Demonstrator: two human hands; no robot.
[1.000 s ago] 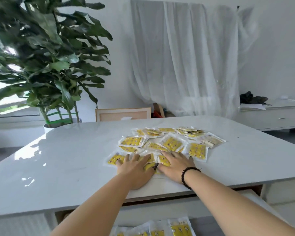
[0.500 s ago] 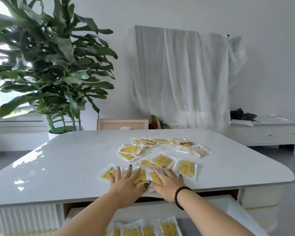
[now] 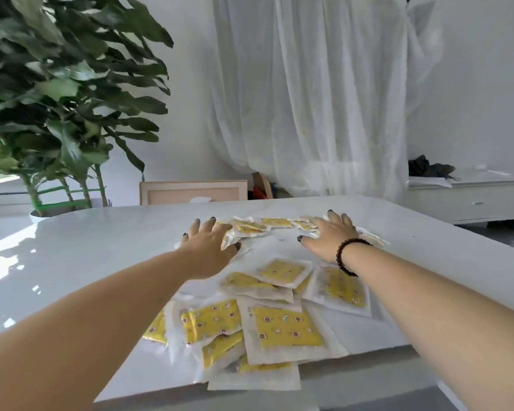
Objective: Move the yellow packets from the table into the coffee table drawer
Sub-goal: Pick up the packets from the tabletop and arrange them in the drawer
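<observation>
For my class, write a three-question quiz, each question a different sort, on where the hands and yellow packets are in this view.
1. True or false: the left hand has lifted a packet clear of the table.
2. Which wrist wears the dark bead bracelet? A) left B) right C) both
3. Fill in: the nearest yellow packets overhang the table's ____ edge.

Key:
1. False. Both hands lie flat with spread fingers on the far packets.
2. B, the one behind the right hand.
3. Near, the edge closest to the camera.
</observation>
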